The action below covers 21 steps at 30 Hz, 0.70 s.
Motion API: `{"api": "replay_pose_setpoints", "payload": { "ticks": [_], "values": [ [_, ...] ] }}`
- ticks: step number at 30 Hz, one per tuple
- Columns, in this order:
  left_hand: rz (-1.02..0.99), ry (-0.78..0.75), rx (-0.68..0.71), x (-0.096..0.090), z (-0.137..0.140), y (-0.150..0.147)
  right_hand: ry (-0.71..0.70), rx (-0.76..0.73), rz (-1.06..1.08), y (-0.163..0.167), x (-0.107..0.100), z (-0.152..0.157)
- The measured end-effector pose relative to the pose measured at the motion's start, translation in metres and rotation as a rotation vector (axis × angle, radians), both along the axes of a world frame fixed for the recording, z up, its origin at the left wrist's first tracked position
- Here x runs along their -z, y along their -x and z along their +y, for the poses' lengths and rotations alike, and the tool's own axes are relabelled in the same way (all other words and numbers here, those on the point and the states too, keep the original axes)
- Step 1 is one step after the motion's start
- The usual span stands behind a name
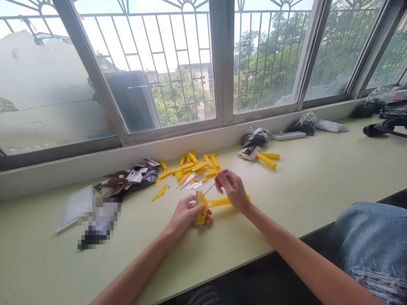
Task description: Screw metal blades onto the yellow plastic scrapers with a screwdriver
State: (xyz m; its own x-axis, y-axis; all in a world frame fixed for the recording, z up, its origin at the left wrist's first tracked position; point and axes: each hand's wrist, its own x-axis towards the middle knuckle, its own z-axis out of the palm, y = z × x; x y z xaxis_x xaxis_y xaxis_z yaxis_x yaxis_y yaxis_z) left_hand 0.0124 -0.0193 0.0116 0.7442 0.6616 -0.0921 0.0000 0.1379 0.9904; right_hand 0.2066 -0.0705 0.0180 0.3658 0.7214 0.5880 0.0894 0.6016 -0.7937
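My left hand (pixel 186 214) is closed around the head of a yellow scraper (pixel 202 212), thumb on top and fingers beneath. A metal blade runs along the scraper's left edge, and its yellow handle points right, passing under my right hand (pixel 231 188). Between the closed fingers of that hand is a screwdriver (pixel 209 189) with a thin metal shaft. Its tip rests at a screw spot near the top of the scraper head. Beyond my hands lies a pile of yellow scraper parts (pixel 186 165) with several loose blades (pixel 192 183). A separate yellow piece (pixel 159 192) lies nearer, beside tiny metal bits.
Torn cardboard packaging (pixel 116 184) and a clear plastic tray (pixel 76 207) are at the left. Two yellow handles (pixel 267 160) lie right of the pile. Black bags (pixel 256 137) and a white power strip (pixel 289 135) line the window wall. The table's front edge runs close below my forearms.
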Motion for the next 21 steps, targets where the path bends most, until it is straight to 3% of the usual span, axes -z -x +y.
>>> {"api": "replay_pose_setpoints", "payload": {
  "ticks": [21],
  "values": [
    [0.003,0.016,-0.005,-0.0009,-0.0001,-0.0009,-0.013,0.007,-0.141,0.0015,0.001,-0.0045]
  ]
}}
